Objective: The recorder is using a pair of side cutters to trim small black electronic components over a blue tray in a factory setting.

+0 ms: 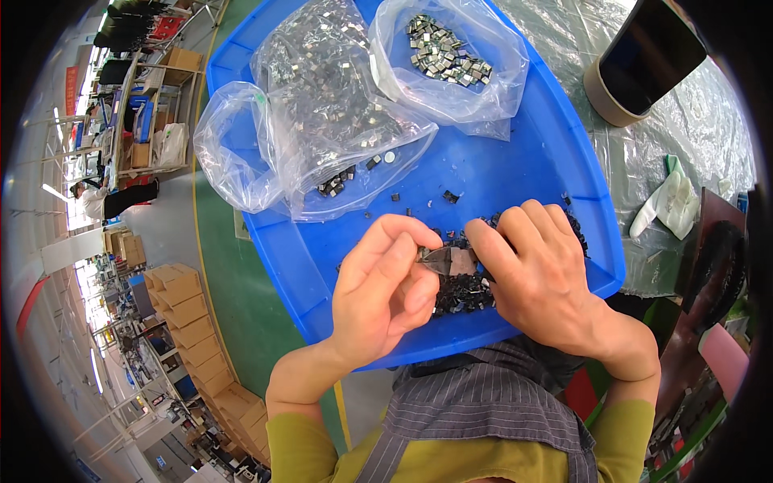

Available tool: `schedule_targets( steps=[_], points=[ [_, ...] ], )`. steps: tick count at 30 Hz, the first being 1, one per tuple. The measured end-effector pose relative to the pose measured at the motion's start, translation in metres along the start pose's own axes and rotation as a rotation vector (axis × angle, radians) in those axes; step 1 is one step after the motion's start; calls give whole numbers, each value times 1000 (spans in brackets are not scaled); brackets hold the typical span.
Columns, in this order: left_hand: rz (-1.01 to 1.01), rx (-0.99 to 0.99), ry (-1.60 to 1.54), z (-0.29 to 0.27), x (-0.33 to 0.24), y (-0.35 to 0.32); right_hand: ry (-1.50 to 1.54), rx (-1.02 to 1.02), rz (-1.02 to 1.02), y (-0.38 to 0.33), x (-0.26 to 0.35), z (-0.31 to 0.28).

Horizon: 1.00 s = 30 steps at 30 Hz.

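Over the near part of a blue plastic tray [555, 161], my two hands meet. My right hand [535, 270] is closed on pliers [461, 262] with a tapered metal head, whose tip points left; the handles are hidden by my fingers. My left hand [382, 286] pinches a small part [422, 253] at that tip, mostly covered by the fingertips. Below the tool lies a pile of small black pieces [463, 296]. Farther back in the tray, an open clear bag [507, 92] holds small silver-and-black parts [447, 55]. A larger clear bag [318, 80] of similar parts lies beside it.
To the right, a plastic-covered table [564, 56] carries a dark-screened device [648, 56] by a beige round holder [608, 97], and a white glove [672, 201]. Stacked cardboard boxes [189, 322] and shelving [161, 105] stand left. A person [113, 199] is far off there.
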<state>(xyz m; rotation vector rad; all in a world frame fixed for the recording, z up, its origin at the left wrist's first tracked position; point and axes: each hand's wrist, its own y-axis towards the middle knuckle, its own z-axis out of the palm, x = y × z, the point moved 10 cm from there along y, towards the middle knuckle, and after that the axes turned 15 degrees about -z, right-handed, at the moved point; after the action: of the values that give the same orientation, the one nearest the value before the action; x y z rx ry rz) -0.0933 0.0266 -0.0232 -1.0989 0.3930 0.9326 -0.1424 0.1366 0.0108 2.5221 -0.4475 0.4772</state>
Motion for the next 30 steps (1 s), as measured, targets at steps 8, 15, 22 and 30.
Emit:
schedule_targets(
  steps=[8,15,22,30],
  points=[
    [12,36,-110,0,-6,-4,88,-55,-1,0,-4,-5],
    [157,127,120,19,-11,-16,228,59,44,2,-4,4],
    [193,-12,185,5,-10,-15,220,4,4,4,-3,-3],
    [246,-43,324,7,-16,-18,125,-6,-2,5,-2,-5]
  ],
)
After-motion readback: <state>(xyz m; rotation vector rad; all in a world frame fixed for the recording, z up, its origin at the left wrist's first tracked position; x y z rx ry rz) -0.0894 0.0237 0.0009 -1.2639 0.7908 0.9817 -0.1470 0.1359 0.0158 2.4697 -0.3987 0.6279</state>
